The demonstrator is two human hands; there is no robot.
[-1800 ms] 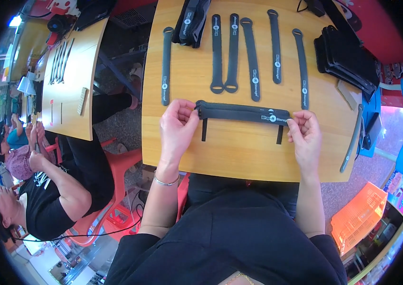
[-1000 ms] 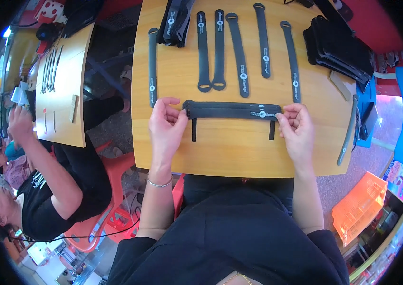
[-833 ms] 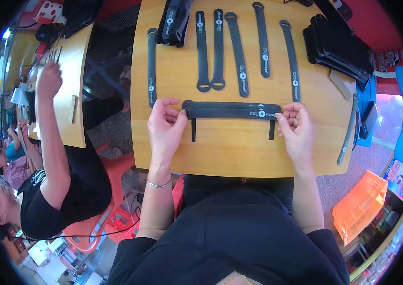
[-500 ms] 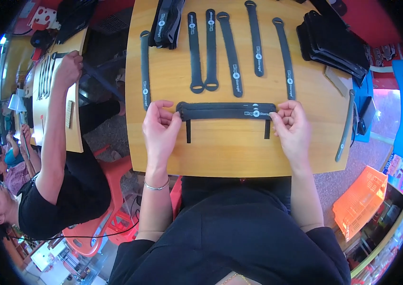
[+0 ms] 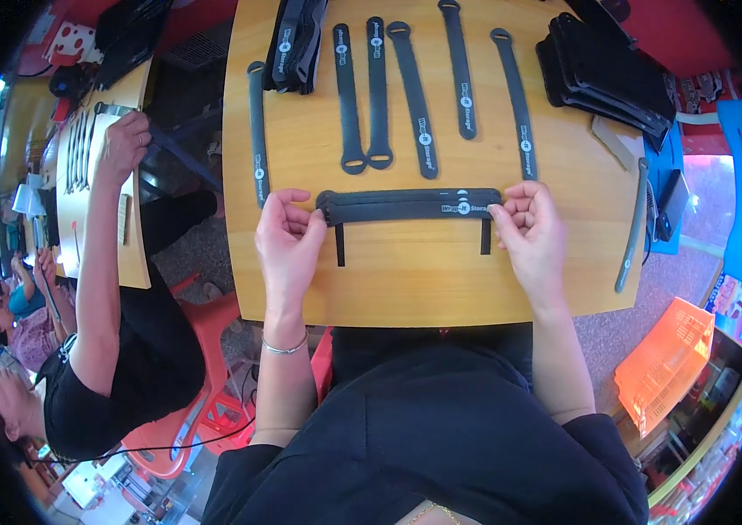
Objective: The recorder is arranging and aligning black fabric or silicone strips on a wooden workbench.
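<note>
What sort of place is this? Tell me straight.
Probably a small workshop or packing room. Black straps lie in rows on a wooden table, a person's hand works at a second table, and stacked black pieces wait nearby.

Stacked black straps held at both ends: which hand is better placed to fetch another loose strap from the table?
Left, probably. The left hand sits right beside the single loose strap; the right hand pinches the stacked straps at the other end.

Matt black fabric straps (image 5: 410, 206), smooth varnished wood tbl (image 5: 406, 280)
</note>
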